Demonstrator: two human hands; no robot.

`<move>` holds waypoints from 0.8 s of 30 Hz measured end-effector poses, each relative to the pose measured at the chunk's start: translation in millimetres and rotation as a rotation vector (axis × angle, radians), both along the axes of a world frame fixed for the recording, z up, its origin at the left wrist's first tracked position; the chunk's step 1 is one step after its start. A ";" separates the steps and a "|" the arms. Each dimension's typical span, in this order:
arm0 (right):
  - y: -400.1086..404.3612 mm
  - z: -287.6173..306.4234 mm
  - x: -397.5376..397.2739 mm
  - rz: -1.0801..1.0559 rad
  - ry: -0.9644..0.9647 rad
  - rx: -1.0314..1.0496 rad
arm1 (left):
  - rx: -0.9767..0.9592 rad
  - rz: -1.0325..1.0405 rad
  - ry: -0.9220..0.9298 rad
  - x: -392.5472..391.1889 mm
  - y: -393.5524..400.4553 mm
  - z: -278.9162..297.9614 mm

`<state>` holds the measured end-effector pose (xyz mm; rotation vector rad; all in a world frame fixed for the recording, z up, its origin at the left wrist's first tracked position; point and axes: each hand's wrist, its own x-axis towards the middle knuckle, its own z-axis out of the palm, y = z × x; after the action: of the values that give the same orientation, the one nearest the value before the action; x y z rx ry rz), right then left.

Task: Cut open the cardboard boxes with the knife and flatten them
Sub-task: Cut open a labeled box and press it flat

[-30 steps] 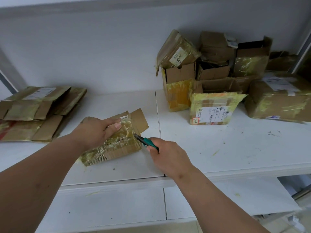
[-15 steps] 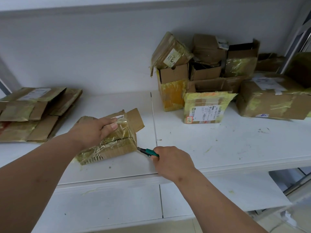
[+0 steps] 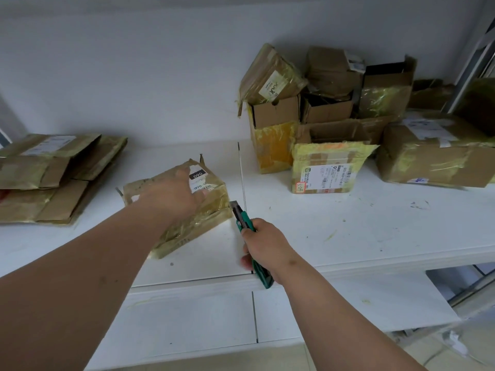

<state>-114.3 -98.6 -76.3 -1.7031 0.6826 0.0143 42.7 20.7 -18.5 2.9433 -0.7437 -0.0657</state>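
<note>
At the far left a stack of flattened boxes lies on the white tabletop, its left end cut off by the frame edge. Next to the right, the left hand reaches forward on a long, nearly straight arm and lies palm down on top of the taped cardboard box, fingers spread over its upper face and a white label; the grip looks flat and released, pressing rather than curling, though the fingertips are hard to make out. The hand and forearm hide much of the box's top and near-left side. The box sits near the tabletop's front, just left of the seam between two panels. Just beside its right corner, the right hand is clenched around the green knife, blade end pointing up toward that corner; whether the blade touches the cardboard cannot be told. Farther right, a pile of uncut boxes stands against the wall, partly overlapping one another.
</note>
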 end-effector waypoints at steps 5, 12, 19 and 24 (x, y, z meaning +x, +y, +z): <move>3.2 3.5 2.8 -0.043 -0.033 0.375 | 0.061 -0.081 0.119 12.5 34.1 7.7; 18.2 -9.2 9.6 -0.119 -0.118 0.348 | -0.071 -0.115 0.137 20.2 66.0 -23.9; 22.4 -10.8 18.6 -0.213 -0.146 0.450 | -0.154 -0.030 0.105 30.3 46.9 -33.2; 18.5 -5.2 31.9 -0.239 -0.170 0.552 | -0.134 -0.034 0.156 29.9 42.5 -33.8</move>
<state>-82.4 -80.2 -81.5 -1.0752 0.6754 -0.1007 72.6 63.2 -52.3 2.7615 -0.7450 -0.2356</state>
